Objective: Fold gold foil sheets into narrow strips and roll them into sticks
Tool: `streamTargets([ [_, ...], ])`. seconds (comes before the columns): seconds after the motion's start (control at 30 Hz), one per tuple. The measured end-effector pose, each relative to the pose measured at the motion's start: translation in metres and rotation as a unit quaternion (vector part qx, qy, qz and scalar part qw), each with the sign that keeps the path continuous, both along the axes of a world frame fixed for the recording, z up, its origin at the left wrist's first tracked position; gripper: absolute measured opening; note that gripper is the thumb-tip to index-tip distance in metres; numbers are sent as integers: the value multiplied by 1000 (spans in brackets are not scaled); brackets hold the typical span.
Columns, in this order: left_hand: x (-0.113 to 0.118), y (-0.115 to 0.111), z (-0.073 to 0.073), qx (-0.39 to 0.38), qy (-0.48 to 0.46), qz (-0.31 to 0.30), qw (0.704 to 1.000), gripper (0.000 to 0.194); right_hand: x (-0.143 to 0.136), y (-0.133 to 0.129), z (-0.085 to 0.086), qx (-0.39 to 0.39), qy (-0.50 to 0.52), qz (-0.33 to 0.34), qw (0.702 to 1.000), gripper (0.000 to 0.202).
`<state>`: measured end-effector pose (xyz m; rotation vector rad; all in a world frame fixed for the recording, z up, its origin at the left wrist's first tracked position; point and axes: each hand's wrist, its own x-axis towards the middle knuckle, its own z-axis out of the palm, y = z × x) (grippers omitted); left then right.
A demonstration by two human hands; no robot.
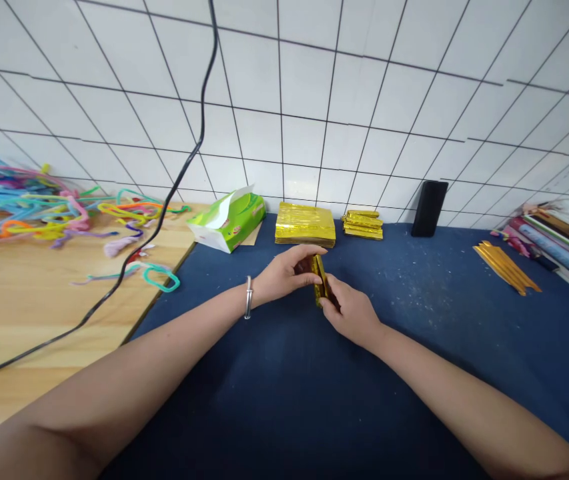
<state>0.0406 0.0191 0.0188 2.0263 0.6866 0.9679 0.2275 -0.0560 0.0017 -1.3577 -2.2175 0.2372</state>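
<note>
A narrow folded piece of gold foil paper (319, 279) is held upright between my two hands, above the dark blue tabletop (284, 400). My left hand (287, 272), with a silver bangle at the wrist, grips its left side between thumb and fingers. On the lower right side, my right hand (353, 310) pinches the same piece; some of its fingers are hidden behind the foil. Just beyond the hands lies a stack of flat gold foil sheets (305, 225). To the right of that stack is a small pile of folded gold strips (363, 225).
A green tissue box (229, 219) stands left of the stack. A black phone (429, 209) leans against the tiled wall. Orange-gold strips (507, 267) and books (564, 247) are at the right. Colourful pipe cleaners (39, 213) cover the wooden surface, crossed by a black cable (184, 167).
</note>
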Motion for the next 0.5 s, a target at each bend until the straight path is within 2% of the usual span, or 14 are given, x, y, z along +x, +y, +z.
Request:
streamTargets([
  [0.17, -2, 6, -2, -6, -19, 48, 999, 38, 2, 1, 3, 7, 5, -8, 1000, 43],
  [0.37, 0, 9, -4, -118, -111, 22, 987, 32, 6, 6, 5, 22, 66, -33, 997, 43],
  [0.43, 0, 9, -4, -137, -135, 16, 981, 30, 8, 8, 6, 26, 98, -38, 994, 39],
  [0.5, -1, 9, -4, -133, -120, 8, 984, 25, 10, 10, 6, 26, 127, -46, 991, 36],
])
